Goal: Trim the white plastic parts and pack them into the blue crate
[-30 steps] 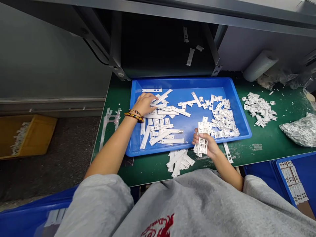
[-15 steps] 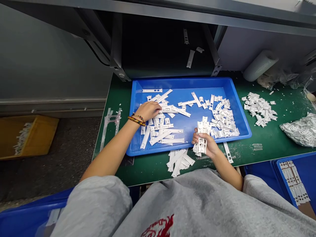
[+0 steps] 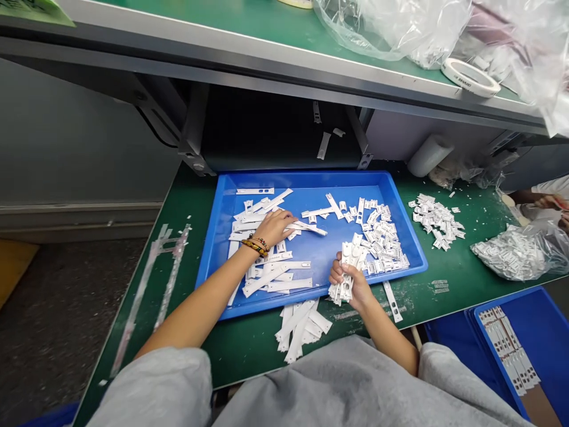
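Observation:
My left hand (image 3: pixel 275 229), with beaded bracelets at the wrist, is over the left part of a blue tray (image 3: pixel 402 228). Its fingers are closed on the end of a long white plastic strip (image 3: pixel 312 228) that points right. More white strips (image 3: pixel 288 285) lie loosely under and around that hand. At the tray's front edge, my right hand (image 3: pixel 355 284) grips a bundle of white plastic strips (image 3: pixel 347 261) with slots and holes. Small white clip-like pieces (image 3: pixel 386 237) are heaped in the right part of the tray, just beyond the bundle.
Loose strips (image 3: pixel 302 327) lie before the tray. Right of it are a pile of small pieces (image 3: pixel 436 218), a clear bag (image 3: pixel 507 252) and another person's hand (image 3: pixel 551 203). A dark conveyor belt (image 3: pixel 267 133) sits behind, beneath a shelf (image 3: pixel 222 18) carrying a tape roll (image 3: pixel 471 77).
The camera view has tilted up, showing the shelf top. My left hand has shifted slightly and now holds a strip sticking out rightward. My right hand keeps its bundle.

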`<state>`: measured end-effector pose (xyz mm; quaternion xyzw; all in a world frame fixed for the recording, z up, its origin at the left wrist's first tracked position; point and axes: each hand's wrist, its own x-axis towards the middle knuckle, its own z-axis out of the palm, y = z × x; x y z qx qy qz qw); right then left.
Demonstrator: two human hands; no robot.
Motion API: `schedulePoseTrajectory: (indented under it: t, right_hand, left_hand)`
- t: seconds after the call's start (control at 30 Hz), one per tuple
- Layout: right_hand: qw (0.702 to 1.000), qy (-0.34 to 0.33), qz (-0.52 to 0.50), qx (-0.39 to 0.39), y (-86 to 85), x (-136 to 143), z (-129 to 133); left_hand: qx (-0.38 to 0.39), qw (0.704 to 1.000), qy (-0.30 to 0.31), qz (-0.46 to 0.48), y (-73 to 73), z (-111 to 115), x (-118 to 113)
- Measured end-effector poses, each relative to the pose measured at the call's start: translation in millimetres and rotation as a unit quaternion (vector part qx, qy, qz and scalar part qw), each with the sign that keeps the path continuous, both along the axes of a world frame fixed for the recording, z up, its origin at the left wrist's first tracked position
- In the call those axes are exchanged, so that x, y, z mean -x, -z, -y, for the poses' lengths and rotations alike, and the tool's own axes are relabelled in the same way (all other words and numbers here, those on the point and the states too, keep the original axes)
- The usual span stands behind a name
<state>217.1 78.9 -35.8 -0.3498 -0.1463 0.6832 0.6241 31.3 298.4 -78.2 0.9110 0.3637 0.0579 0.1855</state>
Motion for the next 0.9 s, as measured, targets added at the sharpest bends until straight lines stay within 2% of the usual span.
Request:
schedulePoseTrajectory:
  t: [0.1, 0.17, 0.2, 0.23, 0.3, 0.37, 0.4, 0.47, 0.57, 0.7, 0.8, 0.9]
  right_hand:
    - [1.0, 0.012, 0.02, -0.014, 4.8, 1, 0]
    - [0.997, 0.031, 0.056, -0.037, 6.6, 2, 5]
    - [0.994, 0.043, 0.087, -0.055, 7.1, 2, 9]
    - [0.988, 0.052, 0.126, -0.075, 7.5, 3, 15]
    - [0.968, 0.06, 0.218, -0.106, 8.9, 4, 32]
    - [0.941, 0.04, 0.314, -0.122, 12.7, 5, 53]
    - [0.928, 0.025, 0.352, -0.122, 15.9, 5, 64]
    - [0.908, 0.009, 0.403, -0.115, 24.9, 2, 86]
    - [0.883, 0.039, 0.455, -0.105, 41.0, -7, 117]
    - [0.822, 0.067, 0.556, -0.106, 58.0, -23, 148]
    - [0.797, 0.076, 0.593, -0.085, 69.7, -29, 161]
    - [0.771, 0.073, 0.628, -0.076, 85.5, -30, 166]
  left_hand:
    - [-0.008, 1.0, -0.013, 0.002, -8.4, 6, -3]
    - [-0.014, 0.999, -0.028, 0.03, -25.3, 23, -2]
    - [-0.012, 0.998, -0.034, 0.058, -35.4, 39, -2]
    - [-0.003, 0.995, -0.025, 0.099, -45.4, 60, -1]
    - [0.053, 0.985, 0.043, 0.161, -61.0, 113, -4]
    - [0.108, 0.97, 0.105, 0.191, -66.0, 174, -10]
    - [0.127, 0.965, 0.122, 0.196, -64.2, 202, -14]
    - [0.159, 0.958, 0.105, 0.216, -53.6, 251, -26]
    - [0.185, 0.947, 0.037, 0.259, -30.7, 295, -47]
    - [0.186, 0.942, 0.05, 0.275, -10.4, 318, -72]
    - [0.162, 0.933, 0.061, 0.314, -3.5, 328, -85]
    - [0.123, 0.911, 0.038, 0.392, 4.1, 334, -98]
